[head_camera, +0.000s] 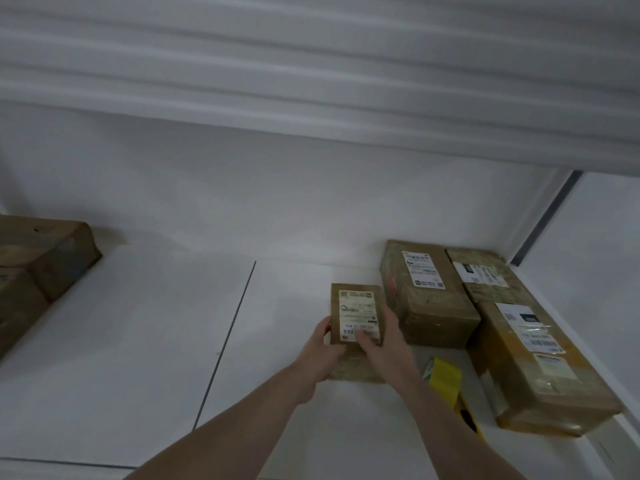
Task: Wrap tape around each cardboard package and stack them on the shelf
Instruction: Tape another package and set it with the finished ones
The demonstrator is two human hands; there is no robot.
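Note:
A small taped cardboard package (356, 303) with a white label on top sits on the white shelf (284, 375), just left of the packages at the right. My left hand (323, 351) grips its left near edge. My right hand (382, 341) holds its right side, thumb lying across the label. Beside it stands a taller taped package (426, 292). Two more labelled packages (481, 271) (533, 368) lie along the right wall.
A yellow packet (445, 375) lies on the shelf between my right forearm and the long package. Brown packages (38, 265) are piled at the far left. A seam (225, 344) divides the shelf board. The upper shelf (311, 64) hangs overhead.

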